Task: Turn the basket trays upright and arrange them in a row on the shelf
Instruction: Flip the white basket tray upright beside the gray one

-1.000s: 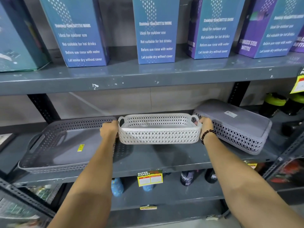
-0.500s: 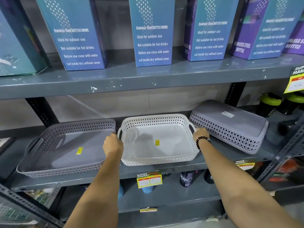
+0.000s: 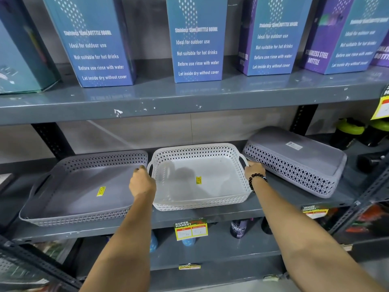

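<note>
A white basket tray (image 3: 202, 199) sits upright on the middle shelf (image 3: 273, 203), its open side up and a yellow sticker inside. My left hand (image 3: 141, 183) is curled at its left handle. On the opposite side, my right hand (image 3: 253, 170), with a black bead bracelet at the wrist, grips the right handle. A grey basket tray (image 3: 84, 186) stands upright just left of the white one, almost touching it. Another grey basket tray (image 3: 294, 159) lies upside down to the right, tilted, with its near corner next to my right hand.
Tall blue and purple bottle boxes (image 3: 195, 43) stand on the upper shelf (image 3: 168, 98) close above. Green-lidded bottles (image 3: 353, 129) stand at the far right. Price tags (image 3: 190, 229) hang on the shelf's front edge, with bottles on the shelf below.
The white tray was held up with its side towards me; it has been lowered flat onto the shelf between the two grey trays. Both hands stay at its handles.
</note>
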### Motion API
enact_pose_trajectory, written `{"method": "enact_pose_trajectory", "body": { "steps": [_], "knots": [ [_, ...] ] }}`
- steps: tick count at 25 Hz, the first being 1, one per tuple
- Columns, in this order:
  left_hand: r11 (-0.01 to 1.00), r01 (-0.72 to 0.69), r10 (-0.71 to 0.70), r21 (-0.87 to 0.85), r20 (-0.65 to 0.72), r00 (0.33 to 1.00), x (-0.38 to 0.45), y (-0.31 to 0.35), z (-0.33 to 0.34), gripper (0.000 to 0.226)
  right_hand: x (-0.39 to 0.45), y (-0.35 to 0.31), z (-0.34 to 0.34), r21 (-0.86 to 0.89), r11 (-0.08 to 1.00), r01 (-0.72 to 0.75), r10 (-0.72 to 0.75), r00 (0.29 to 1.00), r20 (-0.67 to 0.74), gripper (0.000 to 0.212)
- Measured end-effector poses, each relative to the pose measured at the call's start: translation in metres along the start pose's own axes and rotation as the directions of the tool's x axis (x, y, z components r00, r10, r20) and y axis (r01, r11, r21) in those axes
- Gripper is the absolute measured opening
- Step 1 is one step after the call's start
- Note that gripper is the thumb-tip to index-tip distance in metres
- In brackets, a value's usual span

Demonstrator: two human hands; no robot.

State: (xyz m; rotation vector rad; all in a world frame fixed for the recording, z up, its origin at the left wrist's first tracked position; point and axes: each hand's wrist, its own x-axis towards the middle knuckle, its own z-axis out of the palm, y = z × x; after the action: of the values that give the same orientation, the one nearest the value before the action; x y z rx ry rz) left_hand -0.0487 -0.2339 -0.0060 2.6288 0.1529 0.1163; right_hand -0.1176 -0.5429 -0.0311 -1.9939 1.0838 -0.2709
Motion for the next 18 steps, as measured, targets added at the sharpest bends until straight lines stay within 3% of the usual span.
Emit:
{"method": "enact_pose_trajectory", "body": {
  "steps": [8,18],
  "knots": [
    [0.999,-0.033,0.034,0.025,-0.023,0.999,0.002,-0.002,0.002,0.035,-0.006,-0.006,0.002,0.012,1.000,0.007,-0.007,1.000,0.009,0.039],
    [0.939,-0.343,0.342,0.020,0.046,0.939,-0.003,0.065,0.034,0.040,-0.029,-0.011,-0.031,-0.067,0.982,0.179,-0.186,0.975,-0.117,0.039]
  ]
}}
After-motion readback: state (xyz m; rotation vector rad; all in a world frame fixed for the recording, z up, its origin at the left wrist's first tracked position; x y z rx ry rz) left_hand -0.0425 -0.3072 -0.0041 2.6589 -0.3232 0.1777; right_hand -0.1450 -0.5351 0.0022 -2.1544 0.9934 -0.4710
